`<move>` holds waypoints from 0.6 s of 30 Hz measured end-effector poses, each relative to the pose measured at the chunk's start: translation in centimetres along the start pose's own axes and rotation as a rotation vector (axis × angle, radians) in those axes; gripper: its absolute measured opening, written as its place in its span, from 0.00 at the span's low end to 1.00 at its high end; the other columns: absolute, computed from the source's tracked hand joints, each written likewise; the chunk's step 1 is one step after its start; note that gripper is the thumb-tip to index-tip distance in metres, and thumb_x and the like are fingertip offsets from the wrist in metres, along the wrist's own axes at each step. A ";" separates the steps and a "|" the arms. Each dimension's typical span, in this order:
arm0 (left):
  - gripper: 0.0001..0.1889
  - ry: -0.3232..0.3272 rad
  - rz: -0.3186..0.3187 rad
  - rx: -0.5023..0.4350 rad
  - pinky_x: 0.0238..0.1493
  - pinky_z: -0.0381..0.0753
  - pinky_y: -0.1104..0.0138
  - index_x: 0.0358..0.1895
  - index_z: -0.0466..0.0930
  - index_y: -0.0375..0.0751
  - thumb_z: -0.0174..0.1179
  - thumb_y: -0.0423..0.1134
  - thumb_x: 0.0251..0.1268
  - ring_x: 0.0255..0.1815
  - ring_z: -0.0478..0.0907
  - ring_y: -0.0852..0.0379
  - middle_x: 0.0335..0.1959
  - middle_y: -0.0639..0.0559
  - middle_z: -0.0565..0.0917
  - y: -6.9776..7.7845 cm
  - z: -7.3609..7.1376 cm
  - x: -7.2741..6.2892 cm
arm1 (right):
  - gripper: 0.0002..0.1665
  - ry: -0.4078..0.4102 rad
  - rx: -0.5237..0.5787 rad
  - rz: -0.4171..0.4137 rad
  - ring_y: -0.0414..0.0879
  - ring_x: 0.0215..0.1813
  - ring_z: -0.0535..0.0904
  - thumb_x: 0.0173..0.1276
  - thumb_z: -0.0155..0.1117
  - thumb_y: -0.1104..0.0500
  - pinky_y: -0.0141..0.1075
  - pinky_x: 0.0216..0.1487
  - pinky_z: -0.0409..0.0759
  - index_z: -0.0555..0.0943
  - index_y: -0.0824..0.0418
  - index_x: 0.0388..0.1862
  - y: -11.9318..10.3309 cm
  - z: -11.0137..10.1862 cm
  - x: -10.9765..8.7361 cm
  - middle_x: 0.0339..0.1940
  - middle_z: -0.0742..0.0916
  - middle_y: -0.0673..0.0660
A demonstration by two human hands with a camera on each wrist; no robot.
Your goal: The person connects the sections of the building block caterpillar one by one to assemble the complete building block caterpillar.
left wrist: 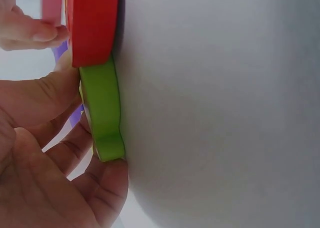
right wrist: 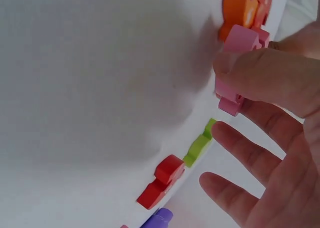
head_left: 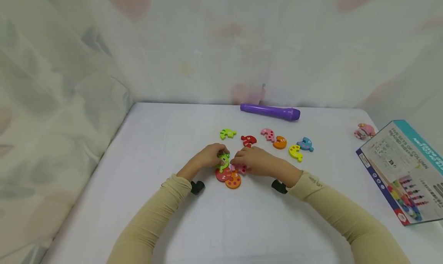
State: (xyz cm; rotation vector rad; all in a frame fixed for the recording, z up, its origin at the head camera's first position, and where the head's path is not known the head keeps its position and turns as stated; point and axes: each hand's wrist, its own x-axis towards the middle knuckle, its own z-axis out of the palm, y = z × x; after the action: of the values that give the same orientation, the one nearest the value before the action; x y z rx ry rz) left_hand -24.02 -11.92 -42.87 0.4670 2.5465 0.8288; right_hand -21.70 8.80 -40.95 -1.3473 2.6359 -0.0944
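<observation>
My left hand (head_left: 209,156) grips a green puzzle piece with a face (head_left: 225,160), thumb on one side and fingers on the other. In the left wrist view the green piece (left wrist: 104,108) touches the red piece (left wrist: 93,28), which is numbered 2 in the head view. Beside that red piece lies an orange spotted piece (head_left: 233,181) marked 3. Just to the right, my right hand (head_left: 258,161) pinches a pink spotted piece (right wrist: 239,42) between thumb and finger, close to the orange piece. Its other fingers are spread. The hand partly hides the pink piece.
Further back lie loose pieces: light green (head_left: 227,133), red (head_left: 248,140), pink (head_left: 268,133), orange (head_left: 280,142), yellow (head_left: 295,153) and blue (head_left: 305,144). Behind them is a purple microphone-shaped stick (head_left: 270,112). A printed box (head_left: 405,171) and a small pink toy (head_left: 365,131) are at right.
</observation>
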 end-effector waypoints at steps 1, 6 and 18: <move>0.17 -0.001 0.001 0.002 0.55 0.70 0.61 0.49 0.77 0.42 0.64 0.30 0.54 0.48 0.71 0.53 0.44 0.49 0.77 0.0 0.0 0.0 | 0.28 -0.007 -0.002 0.002 0.47 0.58 0.71 0.58 0.67 0.60 0.49 0.57 0.70 0.75 0.47 0.58 -0.1 0.0 0.0 0.53 0.80 0.49; 0.17 0.002 -0.004 0.010 0.55 0.70 0.60 0.49 0.77 0.41 0.64 0.30 0.54 0.48 0.71 0.53 0.45 0.48 0.77 0.1 -0.1 -0.1 | 0.28 -0.018 -0.018 0.017 0.47 0.57 0.72 0.57 0.68 0.57 0.48 0.56 0.71 0.75 0.49 0.59 -0.6 0.0 -0.2 0.53 0.80 0.50; 0.17 0.004 0.000 0.003 0.55 0.70 0.60 0.49 0.77 0.41 0.64 0.30 0.54 0.48 0.71 0.53 0.45 0.49 0.77 0.1 0.0 -0.1 | 0.28 -0.060 -0.057 0.048 0.47 0.56 0.72 0.57 0.68 0.53 0.45 0.57 0.71 0.75 0.50 0.58 -0.7 0.7 0.0 0.54 0.79 0.52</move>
State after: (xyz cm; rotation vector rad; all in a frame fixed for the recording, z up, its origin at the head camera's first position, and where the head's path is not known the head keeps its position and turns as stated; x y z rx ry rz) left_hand -23.93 -11.86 -42.73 0.4664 2.5515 0.8265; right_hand -21.00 8.35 -41.58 -1.2819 2.6382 0.0271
